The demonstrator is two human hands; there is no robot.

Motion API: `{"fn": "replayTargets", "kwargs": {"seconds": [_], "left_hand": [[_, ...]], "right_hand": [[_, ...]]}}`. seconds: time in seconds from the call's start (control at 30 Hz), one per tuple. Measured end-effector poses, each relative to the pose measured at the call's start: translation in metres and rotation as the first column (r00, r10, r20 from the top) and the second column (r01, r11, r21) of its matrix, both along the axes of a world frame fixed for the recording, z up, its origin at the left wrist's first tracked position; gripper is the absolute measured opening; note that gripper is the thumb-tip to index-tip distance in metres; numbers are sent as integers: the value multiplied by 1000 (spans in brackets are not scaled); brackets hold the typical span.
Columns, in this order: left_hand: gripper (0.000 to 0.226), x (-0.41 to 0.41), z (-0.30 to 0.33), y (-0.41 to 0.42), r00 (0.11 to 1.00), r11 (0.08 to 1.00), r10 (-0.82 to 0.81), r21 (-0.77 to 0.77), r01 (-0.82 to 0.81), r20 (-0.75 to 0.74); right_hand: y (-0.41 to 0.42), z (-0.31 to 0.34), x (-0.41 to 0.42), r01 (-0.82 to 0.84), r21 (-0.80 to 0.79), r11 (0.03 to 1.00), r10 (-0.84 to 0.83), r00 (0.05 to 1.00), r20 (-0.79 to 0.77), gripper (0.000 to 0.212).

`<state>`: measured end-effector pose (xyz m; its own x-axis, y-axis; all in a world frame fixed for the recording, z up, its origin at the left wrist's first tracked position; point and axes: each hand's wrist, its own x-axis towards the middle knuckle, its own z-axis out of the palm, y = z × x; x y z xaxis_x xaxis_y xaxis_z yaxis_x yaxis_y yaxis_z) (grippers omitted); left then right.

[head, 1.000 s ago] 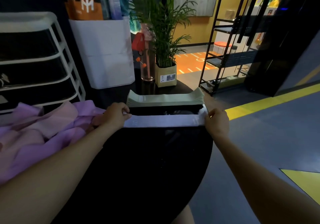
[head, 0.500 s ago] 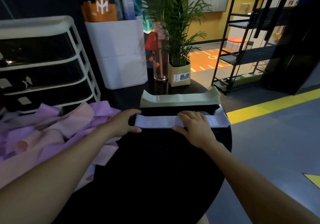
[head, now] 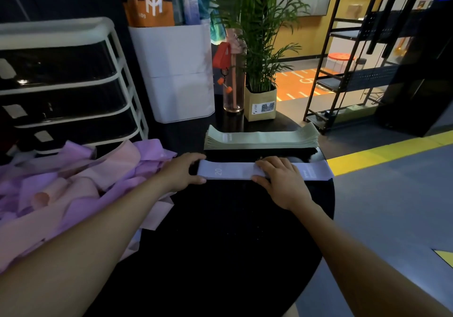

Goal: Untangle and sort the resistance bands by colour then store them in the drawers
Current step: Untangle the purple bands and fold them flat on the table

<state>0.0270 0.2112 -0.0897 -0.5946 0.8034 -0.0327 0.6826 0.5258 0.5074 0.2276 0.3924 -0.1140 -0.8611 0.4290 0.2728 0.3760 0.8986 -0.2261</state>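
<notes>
A pale lavender band [head: 230, 171] marked "20" lies flat across the round black table [head: 220, 243]. My left hand [head: 182, 172] grips its left end, thumb under and fingers curled over it. My right hand [head: 282, 182] rests flat on the band's middle, fingers straight. Just behind lies a neat stack of pale green bands [head: 262, 138], with a dark stack of bands [head: 257, 153] below it. A tangled heap of purple and pink bands [head: 73, 182] covers the table's left side. The white drawer unit [head: 61, 86] with dark drawers stands at the back left.
A white bin [head: 176, 71] with a bag and bottles stands behind the table. Beside it are a glass bottle [head: 234, 81] and a potted plant [head: 261, 96]. A black metal shelf rack [head: 355, 71] stands on the floor to the right. The table's right edge drops to grey floor.
My right hand let go of the band's right end and slid left onto its middle, lying flat. The left hand keeps hold of the left end. The view shifted slightly.
</notes>
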Motion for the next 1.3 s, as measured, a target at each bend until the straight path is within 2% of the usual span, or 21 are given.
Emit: {"fn": "replayTargets", "kwargs": {"seconds": [0.1,0.23,0.33,0.43,0.63,0.83,0.93,1.03,1.07,1.17,1.3], "left_hand": [[71,3,4,0,998,999,-4,-36,2,-55],[70,15,18,2,998,998,-18,52,21,-65],[59,25,28,-5,991,992,-35,120,51,-129],[44,30,43,-23,981,981,15,190,22,-191],[27,28,70,-85,951,952,159,296,-76,-267],[23,11,83,-164,914,908,323,353,-225,-247],[20,16,82,-200,923,899,329,365,-242,-198],[49,26,75,-230,938,898,311,370,-237,-156],[51,27,70,-239,941,891,309,389,-236,-137],[29,28,56,-262,925,877,349,399,-267,-150],[26,34,38,-283,899,844,404,448,-295,-168]], "right_hand": [[-1,2,-1,5,-3,1000,-5,1000,19,49],[-2,9,4,-4,-18,1000,4,1000,2,48],[-6,13,7,26,-25,999,-28,998,-50,46],[-22,21,-6,22,-54,998,-28,995,-100,43],[-90,52,-53,-166,-122,979,139,969,-202,34],[-164,77,-99,-348,-181,920,312,929,-200,34],[-197,80,-115,-418,-207,885,374,901,-220,35],[-222,82,-122,-458,-202,865,428,886,-178,38],[-227,82,-123,-459,-205,865,432,887,-162,37],[-241,84,-123,-497,-203,844,456,863,-217,31],[-263,86,-120,-587,-149,796,561,807,-183,29]]}}
